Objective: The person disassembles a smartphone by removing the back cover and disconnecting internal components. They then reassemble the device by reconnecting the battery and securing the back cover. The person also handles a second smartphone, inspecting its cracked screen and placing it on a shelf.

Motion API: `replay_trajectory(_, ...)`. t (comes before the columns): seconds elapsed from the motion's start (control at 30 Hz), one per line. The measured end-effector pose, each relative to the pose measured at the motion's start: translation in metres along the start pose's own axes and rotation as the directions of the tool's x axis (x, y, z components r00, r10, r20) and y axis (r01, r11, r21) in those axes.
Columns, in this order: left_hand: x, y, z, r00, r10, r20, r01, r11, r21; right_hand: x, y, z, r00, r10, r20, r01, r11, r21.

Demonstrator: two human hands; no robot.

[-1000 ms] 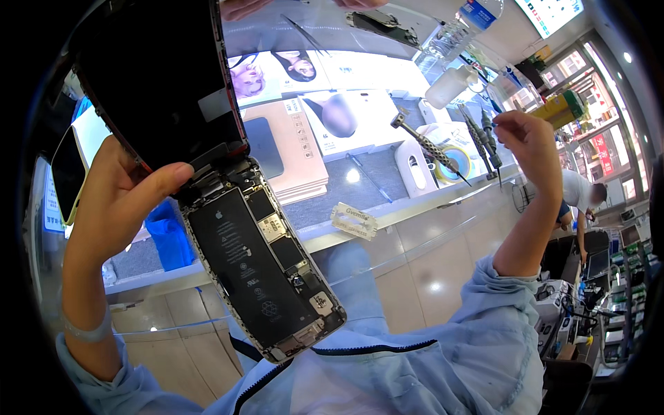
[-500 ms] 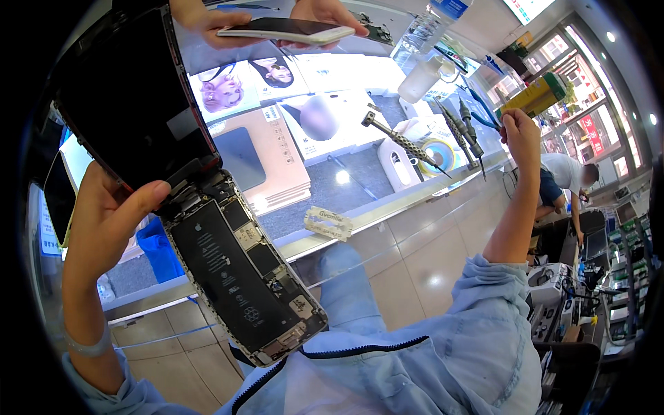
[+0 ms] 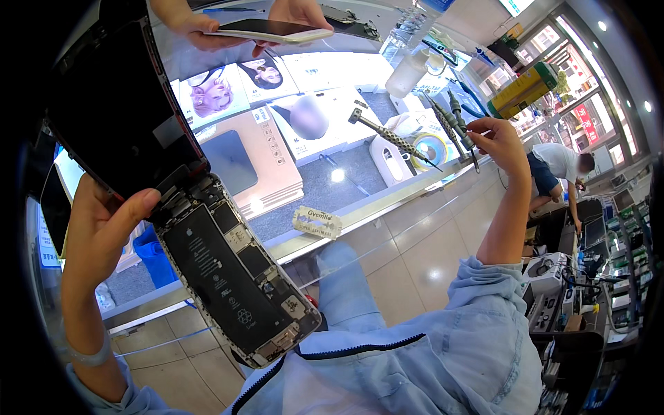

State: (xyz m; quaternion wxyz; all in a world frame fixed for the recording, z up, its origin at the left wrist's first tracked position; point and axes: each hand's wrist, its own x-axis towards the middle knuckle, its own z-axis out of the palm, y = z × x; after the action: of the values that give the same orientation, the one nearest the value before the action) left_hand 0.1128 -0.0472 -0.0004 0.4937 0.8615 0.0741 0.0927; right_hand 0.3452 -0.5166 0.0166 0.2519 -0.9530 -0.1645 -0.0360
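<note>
My left hand [image 3: 104,235] grips an opened smartphone, thumb on the joint between its two halves. The lower half shows a black battery [image 3: 225,277] and bare circuit boards; the dark screen assembly [image 3: 124,117] is lifted up and away, still joined at the top end. My right hand [image 3: 501,144] is at the counter's right end, thumb and forefinger apart beside a grey-green screwdriver [image 3: 459,123]. The fingertips reach its handle; whether they touch is unclear. A second thin screwdriver [image 3: 443,114] lies alongside, and a patterned metal screwdriver [image 3: 391,135] lies to the left.
On the glass counter stand a clear dispenser bottle [image 3: 407,75], a water bottle [image 3: 404,31] and a yellow-green can [image 3: 524,90]. A razor-blade-shaped piece [image 3: 317,223] is by the front edge. Across the counter, another person's hands [image 3: 194,28] hold a white phone [image 3: 273,31]. Someone bends at a workbench, right.
My right hand has moved left and down to the grey-green screwdriver, its fingers uncurling. My left hand keeps its hold on the opened phone. The whole view has shifted slightly.
</note>
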Motion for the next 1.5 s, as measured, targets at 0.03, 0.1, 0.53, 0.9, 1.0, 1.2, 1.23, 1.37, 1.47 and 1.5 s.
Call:
replay_trajectory(0.03, 0.0, 0.0, 0.0, 1.0, -0.003, -0.003, 0.003, 1.0, 0.005, 0.0, 0.0, 0.001, 1.0, 0.01, -0.006, -0.011, 1.0, -0.013)
replay_trajectory(0.1, 0.0, -0.002, 0.001, 1.0, 0.02, -0.01, -0.02, 1.0, 0.011, 0.001, -0.001, 0.001, 0.998, 0.053, -0.021, -0.055, 0.993, -0.101)
replay_trajectory(0.53, 0.002, 0.01, 0.003, 0.989, 0.131, 0.071, -0.132, 0.991, -0.001, -0.03, 0.005, -0.029, 0.987, 0.089, -0.135, -0.046, 0.955, 0.294)
replay_trajectory(0.9, 0.01, -0.006, 0.002, 0.951, 0.287, 0.112, -0.285, 0.958, -0.036, -0.047, -0.126, 0.04, 0.823, -0.568, -0.022, 0.224, 0.289, 0.931)
replay_trajectory(1.0, 0.008, -0.008, 0.002, 0.949, 0.292, 0.118, -0.291, 0.956, -0.024, -0.042, -0.163, 0.077, 0.646, -0.749, -0.151, 0.485, 0.249, 0.838)
replay_trajectory(1.2, 0.007, -0.002, 0.0, 0.951, 0.277, 0.136, -0.28, 0.96, -0.003, -0.037, -0.204, 0.101, 0.421, -0.906, -0.048, 0.683, 0.281, 0.674)
replay_trajectory(1.23, 0.006, 0.002, -0.002, 0.962, 0.227, 0.152, -0.232, 0.973, 0.015, -0.036, -0.205, 0.103, 0.429, -0.902, -0.039, 0.684, 0.297, 0.666)
replay_trajectory(1.37, 0.004, 0.002, 0.001, 0.964, 0.227, 0.142, -0.224, 0.974, -0.036, -0.035, -0.205, 0.111, 0.484, -0.874, -0.034, 0.643, 0.328, 0.692)
replay_trajectory(1.47, 0.003, 0.003, 0.0, 0.967, 0.202, 0.154, -0.205, 0.979, 0.005, -0.034, -0.205, 0.112, 0.52, -0.854, -0.026, 0.609, 0.35, 0.712)
replay_trajectory(1.5, 0.004, 0.004, -0.001, 0.969, 0.188, 0.163, -0.192, 0.981, 0.006, -0.033, -0.205, 0.111, 0.533, -0.846, -0.021, 0.6, 0.36, 0.715)
